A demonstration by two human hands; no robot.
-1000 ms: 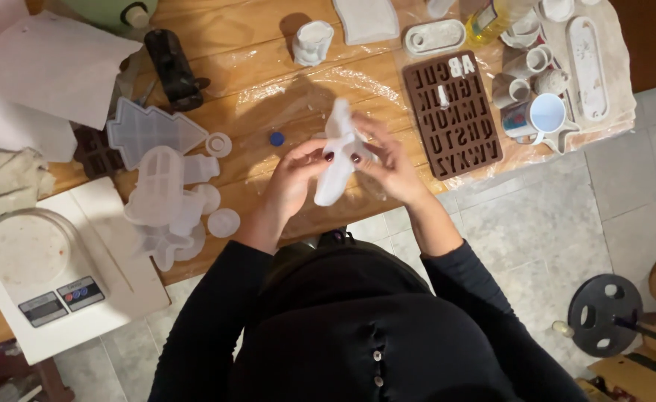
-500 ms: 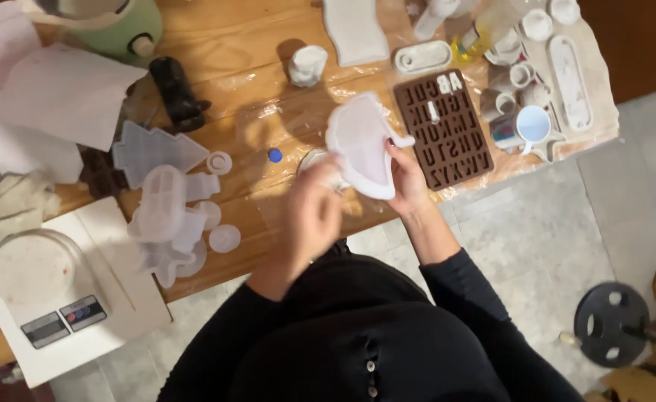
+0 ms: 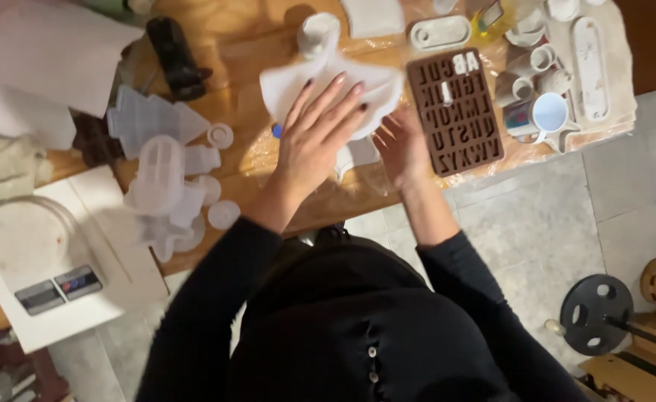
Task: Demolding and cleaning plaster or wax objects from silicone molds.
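Pressing the white silicone mould (image 3: 376,85) flat on the worktop (image 3: 253,45): left hand (image 3: 317,138) spread on top, right hand (image 3: 402,149) open at its near edge; next probably needs even pressure.

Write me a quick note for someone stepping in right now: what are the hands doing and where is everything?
Left hand: open, fingers spread, pressing flat on the white mould.
Right hand: open, at the mould's lower right edge, on a white piece beneath it; it grips nothing that I can see.
The mould lies on the plastic-covered table, left of the brown letter mould.
Clear moulds sit further left, a scale at the near left corner, cups to the right.
Done: mould laid down on the table.
Left: the mould remains under both hands; what it holds is hidden.
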